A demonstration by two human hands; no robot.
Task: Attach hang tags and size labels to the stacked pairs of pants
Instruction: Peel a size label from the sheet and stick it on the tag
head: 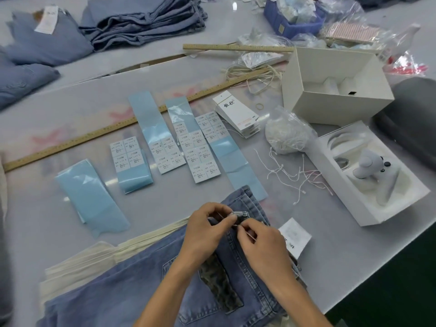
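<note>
Garment workshop: stacked jeans (146,22), size labels (204,161).

You are looking down on a wide pale grey work table (59,107) whose glossy top catches soft glare from overhead light. A seam (141,64) runs across it where two panels meet. Past its right edge you see dark green floor (401,279) in shadow.

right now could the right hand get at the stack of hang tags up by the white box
Probably yes, once freed: the right hand is pinching a string at the jeans belt loop, and only flat label sheets lie between it and the hang tags.
</note>
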